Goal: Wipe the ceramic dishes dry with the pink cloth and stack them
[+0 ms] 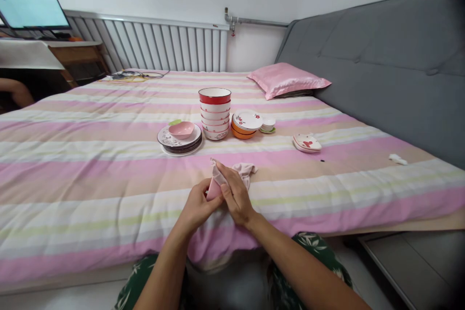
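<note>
My left hand [199, 205] is closed around a small pink dish [214, 190], probably a bowl, held tilted just above the near side of the bed. Pressed against it from the right is my right hand [237, 197], its fingers closed on a pale pink cloth [244, 170] that wraps the dish's edge and trails off to the right. Much of the dish is hidden by the fingers and the cloth. Beyond my hands, a pink bowl [181, 129] rests on a stack of plates [185, 149], beside a tall stack of white bowls [215, 120] topped by a red one.
Orange bowls [242, 132] under a flowered plate [247, 119], small white dishes [268, 123] and heart-patterned dishes [307, 142] sit farther right. A crumpled white tissue [398, 159] lies near the grey headboard [381, 53]. A pink pillow [288, 79] and cables [136, 75] are at the back.
</note>
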A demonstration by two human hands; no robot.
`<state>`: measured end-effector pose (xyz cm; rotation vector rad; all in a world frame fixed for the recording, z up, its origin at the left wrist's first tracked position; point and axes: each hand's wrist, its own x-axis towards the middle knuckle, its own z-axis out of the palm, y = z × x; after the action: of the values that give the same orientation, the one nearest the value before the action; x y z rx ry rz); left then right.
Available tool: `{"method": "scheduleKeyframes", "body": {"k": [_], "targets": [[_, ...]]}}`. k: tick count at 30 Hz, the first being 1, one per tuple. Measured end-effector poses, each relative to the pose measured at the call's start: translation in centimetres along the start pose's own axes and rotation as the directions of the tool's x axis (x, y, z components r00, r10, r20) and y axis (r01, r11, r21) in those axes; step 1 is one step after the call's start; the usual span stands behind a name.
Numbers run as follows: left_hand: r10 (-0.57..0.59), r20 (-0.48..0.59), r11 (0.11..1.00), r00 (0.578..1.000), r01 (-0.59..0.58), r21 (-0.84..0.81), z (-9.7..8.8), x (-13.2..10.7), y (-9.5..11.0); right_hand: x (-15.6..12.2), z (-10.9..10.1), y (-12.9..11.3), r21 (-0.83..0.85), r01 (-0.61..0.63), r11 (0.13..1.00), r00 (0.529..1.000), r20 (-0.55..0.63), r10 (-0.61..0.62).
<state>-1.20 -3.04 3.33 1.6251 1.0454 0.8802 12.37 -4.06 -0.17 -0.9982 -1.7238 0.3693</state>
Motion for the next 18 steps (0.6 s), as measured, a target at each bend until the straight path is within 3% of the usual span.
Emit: {"method": "scheduleKeyframes", "body": {"k": [7,11,18], "targets": [[-0.011,0.063,1.0,0.998,0.012,-0.017,0.1,-0.2,-0.2,0.3,0.1,1.1,0.166,-0.194,0.967,0.977,-0.057,0.206],[0.004,0.054,0.999,0.999,-0.002,-0.049,0.2,-0.1,-0.2,0.3,0.3,1.4,0.185,-0.245,0.952,0.964,-0.06,0.259],[-0.093,-0.136,0.971,0.986,0.06,-0.23,0.4,0.0,0.0,0.1,0.4,0.9,0.139,-0.208,0.968,0.977,-0.007,0.211]]}}
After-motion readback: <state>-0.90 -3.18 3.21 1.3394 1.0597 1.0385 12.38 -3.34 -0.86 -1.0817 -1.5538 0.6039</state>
